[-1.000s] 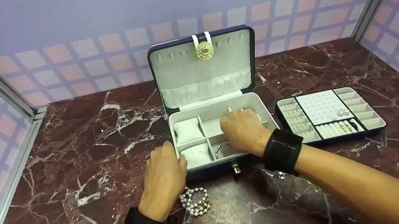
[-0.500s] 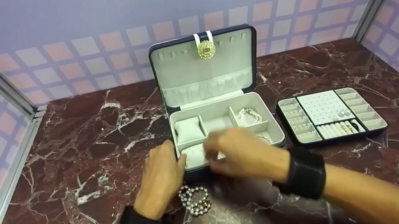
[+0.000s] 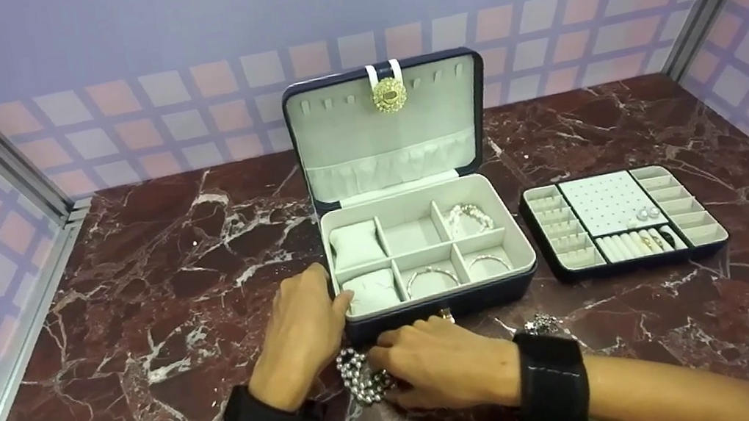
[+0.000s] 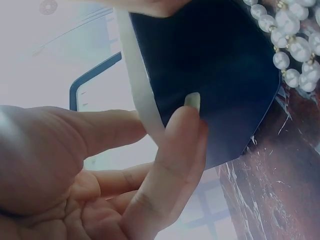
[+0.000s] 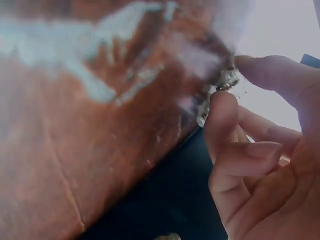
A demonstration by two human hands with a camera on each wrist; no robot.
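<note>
The navy jewelry box [image 3: 437, 309] stands with its lid [image 3: 388, 130] raised and a cream interior divided into compartments. My left hand [image 3: 302, 325] grips its left wall; in the left wrist view the thumb is at the pale rim [image 4: 137, 85] and the fingers press the dark outside. In front of the box, my right hand [image 3: 442, 364] is at the silvery pearl bracelet [image 3: 363, 379]. In the right wrist view, thumb and forefinger pinch some of its beads [image 5: 227, 80]. Inside the box lie a white pearl bracelet [image 3: 470, 217], a bangle [image 3: 433, 277] and another bangle [image 3: 490, 264].
To the right lies a jewelry tray [image 3: 565, 271] with rings [image 3: 654, 241] and pearl earrings [image 3: 648, 212]. A sparkly piece of jewelry [image 3: 541, 324] lies behind my right wrist. White cushions [image 3: 356, 244] fill the box's left compartments. Patterned walls border the marble table [image 3: 134, 291].
My right hand has left the front-middle compartment, where a bangle now lies in view, and moved down and left to the silvery pearl bracelet. My left hand stays on the box.
</note>
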